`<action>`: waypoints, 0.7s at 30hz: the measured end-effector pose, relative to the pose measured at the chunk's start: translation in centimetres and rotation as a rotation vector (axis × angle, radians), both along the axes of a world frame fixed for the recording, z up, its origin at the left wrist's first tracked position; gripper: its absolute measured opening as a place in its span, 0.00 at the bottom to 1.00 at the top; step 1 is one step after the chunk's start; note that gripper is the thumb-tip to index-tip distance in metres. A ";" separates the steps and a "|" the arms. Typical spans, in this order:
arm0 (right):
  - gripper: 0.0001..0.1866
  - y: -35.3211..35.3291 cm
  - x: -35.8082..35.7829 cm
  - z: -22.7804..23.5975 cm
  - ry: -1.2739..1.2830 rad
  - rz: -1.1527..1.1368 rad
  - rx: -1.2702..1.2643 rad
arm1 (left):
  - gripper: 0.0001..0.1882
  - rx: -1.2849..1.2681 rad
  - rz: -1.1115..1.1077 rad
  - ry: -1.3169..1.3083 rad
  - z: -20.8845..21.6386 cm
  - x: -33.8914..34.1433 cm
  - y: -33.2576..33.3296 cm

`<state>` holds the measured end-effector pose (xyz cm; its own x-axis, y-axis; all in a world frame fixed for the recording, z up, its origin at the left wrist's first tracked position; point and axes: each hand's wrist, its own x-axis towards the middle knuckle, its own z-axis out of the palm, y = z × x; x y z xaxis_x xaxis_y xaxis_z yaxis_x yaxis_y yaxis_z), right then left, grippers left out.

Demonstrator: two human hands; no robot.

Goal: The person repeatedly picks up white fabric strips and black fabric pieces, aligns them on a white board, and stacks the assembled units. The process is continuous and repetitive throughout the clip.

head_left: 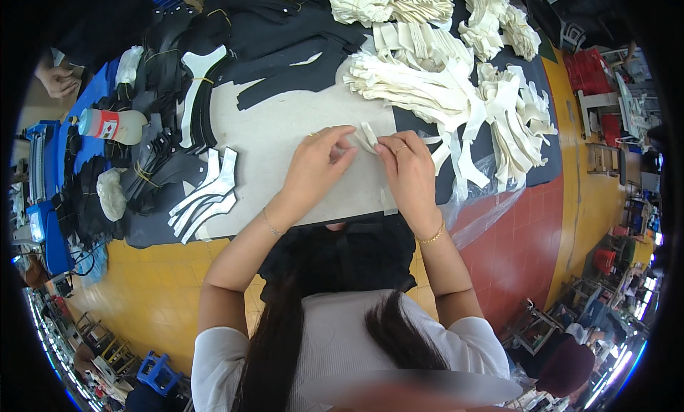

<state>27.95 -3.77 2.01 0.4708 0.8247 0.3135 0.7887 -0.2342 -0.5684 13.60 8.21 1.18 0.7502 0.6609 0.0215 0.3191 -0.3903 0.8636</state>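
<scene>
Over the light grey board (263,148) on the table, my right hand (412,171) pinches a small cream strip (369,137) between thumb and fingers. The strip looks folded or curled and stands up from the fingertips. To its left is my left hand (313,166), with thumb and forefinger apart and the other fingers curled; nothing shows between them. Close to my right hand lie cream, branched cut pieces (467,171), spilling from a large fanned bundle (420,84). White, branched flat pieces (206,195) rest left of my left forearm.
Black cut pieces (292,74) spread across the far side. Tied black bundles (146,166) and a bottle with a red label (110,126) crowd the left. Clear plastic (491,205) hangs over the right edge. Another person's hand (57,79) shows at far left.
</scene>
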 end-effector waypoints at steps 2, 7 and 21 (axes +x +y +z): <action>0.06 -0.1 0.1 -0.1 0.116 0.003 -0.005 | 0.21 0.029 -0.014 0.000 0.1 0.6 -0.2; 0.05 -0.4 -0.3 -0.5 0.197 0.012 -0.018 | 0.23 -0.210 0.024 0.020 0.6 1.5 -0.3; 0.04 0.4 -1.6 -0.9 0.345 -0.007 0.132 | 0.15 -0.597 0.008 -0.170 -0.3 1.8 1.1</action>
